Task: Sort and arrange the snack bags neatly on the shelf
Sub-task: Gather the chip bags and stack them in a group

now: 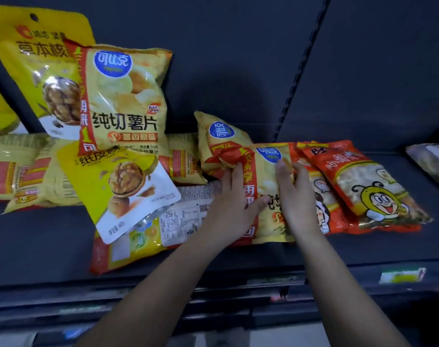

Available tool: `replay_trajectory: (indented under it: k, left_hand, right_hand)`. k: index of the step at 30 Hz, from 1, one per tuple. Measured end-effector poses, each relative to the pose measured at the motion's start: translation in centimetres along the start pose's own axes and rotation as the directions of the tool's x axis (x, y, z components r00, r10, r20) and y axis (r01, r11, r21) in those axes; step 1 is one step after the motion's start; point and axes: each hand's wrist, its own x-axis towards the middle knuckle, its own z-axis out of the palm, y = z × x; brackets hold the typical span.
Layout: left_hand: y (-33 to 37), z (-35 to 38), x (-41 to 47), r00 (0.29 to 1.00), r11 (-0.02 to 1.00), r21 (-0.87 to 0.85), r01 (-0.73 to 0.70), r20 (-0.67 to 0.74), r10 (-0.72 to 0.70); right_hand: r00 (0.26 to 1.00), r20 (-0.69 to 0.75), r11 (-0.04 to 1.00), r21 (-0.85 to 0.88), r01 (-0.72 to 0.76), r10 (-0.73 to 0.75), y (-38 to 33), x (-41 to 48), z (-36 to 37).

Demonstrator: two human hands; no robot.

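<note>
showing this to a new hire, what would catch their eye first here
The left hand and right hand grip a yellow chip bag lying flat at the middle of the shelf. Left of them an upright chip bag stands in front of a tall walnut bag. Red snack bags lie flat just right of the hands.

One head-worn wide-angle view, facing forward and down onto a dark shelf (363, 249), close in, forearms rising from the bottom edge, left hand (229, 209) and right hand (297, 196) gripping a chip bag (263, 171) mid-frame, back wall filling the top.
</note>
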Motion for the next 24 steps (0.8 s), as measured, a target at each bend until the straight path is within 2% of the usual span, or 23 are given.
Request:
replay_trajectory:
  k: [4, 6, 8, 10, 12, 14, 15, 18, 20, 22, 24]
  left_hand:
    - [-1.1, -0.7, -0.8, 0.998, 0.998, -0.04, -0.056, -0.019, 0.055]
    - [-1.9, -1.9, -2.4, 0.992, 0.986, -0.108, -0.124, -0.046, 0.12]
    - [-3.2, -3.5, -4.3, 0.982, 0.975, -0.145, -0.167, -0.108, 0.152]
    - [-4.8, -5.5, -6.4, 0.959, 0.988, -0.063, -0.143, -0.255, 0.123]
    - [-6.6, -6.8, -7.8, 0.92, 0.996, -0.03, -0.084, -0.385, 0.066]
    - [-8.0, -7.6, -8.6, 0.904, 0.997, -0.05, -0.057, -0.427, 0.03]
    - [-8.5, -8.0, -8.8, 0.905, 0.997, -0.033, -0.071, -0.423, 0.05]
    - [-9.9, -8.7, -9.5, 0.901, 0.992, 0.067, -0.102, -0.416, 0.121]
    - [-11.1, -9.2, -9.8, 0.897, 0.988, 0.132, -0.077, -0.423, 0.126]
    - [-12.2, -9.3, -10.1, 0.911, 0.98, 0.192, -0.046, -0.394, 0.12]
    - [-13.2, -9.3, -10.4, 0.923, 0.971, 0.238, -0.031, -0.366, 0.12]
  right_hand:
    - [0.975, -0.118, 0.98, -0.089, 0.18, -0.19, 0.6, -0.6, 0.3]
    - [0.92, -0.169, 0.927, -0.195, 0.321, -0.355, 0.5, -1.6, 0.5]
    - [0.819, -0.19, 0.825, -0.312, 0.472, -0.541, -0.1, -3.0, 1.0]
    - [0.684, -0.142, 0.68, -0.364, 0.636, -0.716, -1.0, -4.5, 2.4]
    - [0.516, 0.012, 0.487, -0.312, 0.816, -0.857, -2.2, -6.1, 4.7]
    - [0.395, 0.221, 0.35, -0.219, 0.911, -0.891, -3.0, -7.7, 7.4]
    - [0.387, 0.312, 0.339, -0.2, 0.919, -0.868, -3.1, -8.3, 8.8]
    - [0.521, 0.473, 0.462, -0.243, 0.853, -0.711, -1.9, -9.3, 11.7]
    - [0.572, 0.569, 0.499, -0.3, 0.813, -0.591, -1.2, -9.2, 12.3]
    - [0.599, 0.645, 0.535, -0.329, 0.778, -0.475, -1.3, -8.8, 12.4]
    - [0.594, 0.693, 0.547, -0.335, 0.767, -0.408, -1.4, -8.5, 12.4]
